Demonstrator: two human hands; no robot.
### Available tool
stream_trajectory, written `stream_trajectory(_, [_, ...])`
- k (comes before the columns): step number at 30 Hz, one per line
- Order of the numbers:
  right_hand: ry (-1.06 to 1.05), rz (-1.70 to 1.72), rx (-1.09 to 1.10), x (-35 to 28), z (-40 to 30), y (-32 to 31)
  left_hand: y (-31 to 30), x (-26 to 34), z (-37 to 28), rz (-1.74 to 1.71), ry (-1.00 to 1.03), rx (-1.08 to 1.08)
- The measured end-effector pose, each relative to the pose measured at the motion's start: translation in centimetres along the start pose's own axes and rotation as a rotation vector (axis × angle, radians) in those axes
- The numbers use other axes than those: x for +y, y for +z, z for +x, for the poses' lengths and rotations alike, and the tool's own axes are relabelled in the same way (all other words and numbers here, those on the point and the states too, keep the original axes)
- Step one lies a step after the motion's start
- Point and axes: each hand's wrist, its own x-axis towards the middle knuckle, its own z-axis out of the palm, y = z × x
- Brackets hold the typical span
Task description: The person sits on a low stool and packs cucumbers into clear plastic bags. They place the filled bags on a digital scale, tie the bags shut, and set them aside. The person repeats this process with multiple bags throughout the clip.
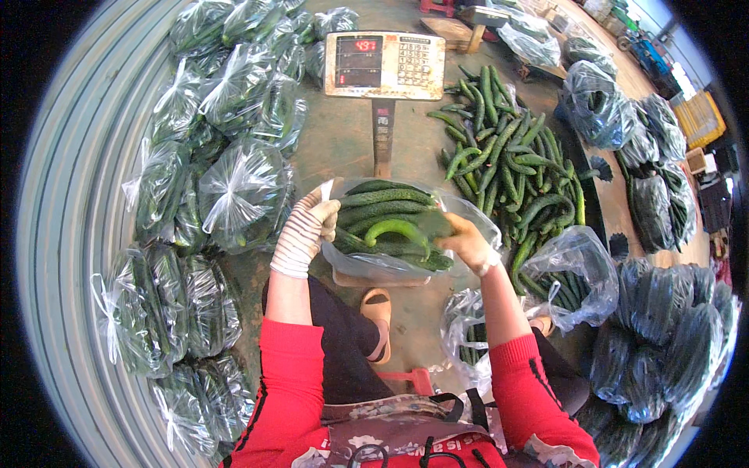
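Note:
In front of me an opened clear plastic bag (pixel 374 270) lies on the platform (pixel 351 279) of a scale, with several green cucumbers (pixel 383 199) lying side by side in it. One light green, strongly curved cucumber (pixel 398 226) rests on top. My left hand (pixel 313 225), in a pale glove with a striped cuff, grips the bag's left edge. At the bag's right side, my right hand (pixel 468 243) has its fingers around a dark green cucumber (pixel 434 227), blurred by motion. Part of the bag's film lies behind that hand.
Beyond the bag rises the scale's post (pixel 382 134) with its lit display head (pixel 385 65). Loose cucumbers (pixel 515 164) are heaped on the right. Tied cucumber bags (pixel 246 193) line the corrugated wall (pixel 76 234); more bags (pixel 661 333) stand right. A red stool (pixel 409 380) is below.

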Motion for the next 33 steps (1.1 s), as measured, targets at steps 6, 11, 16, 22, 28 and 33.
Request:
stream_trajectory(6, [-0.15, -0.828, 0.174, 6.5, 6.7, -0.6, 1.6, 0.8, -0.3, 0.065, -0.024, -0.035])
stream_trajectory(11, [0.042, -0.25, 0.26, 3.2, 2.9, 1.4, 0.0, 0.5, -0.6, 0.286, 0.093, -0.021])
stream_trajectory(16, [0.173, -0.379, 0.33, 6.4, 0.6, 0.8, 0.8, 0.0, 0.4, 0.312, 0.113, -0.041])
stream_trajectory(22, [0.373, -1.139, 0.227, 5.5, 5.5, 4.9, 1.0, 0.2, 0.1, 0.28, 0.119, -0.012])
stream_trajectory(28, [0.437, -1.241, 0.244, 6.9, 6.3, 5.9, 1.0, 0.3, 0.3, 0.279, 0.141, -0.033])
stream_trajectory(33, [0.253, -1.162, 0.341, 7.7, 4.4, 5.4, 0.9, 0.4, 0.0, 0.247, 0.16, -0.017])
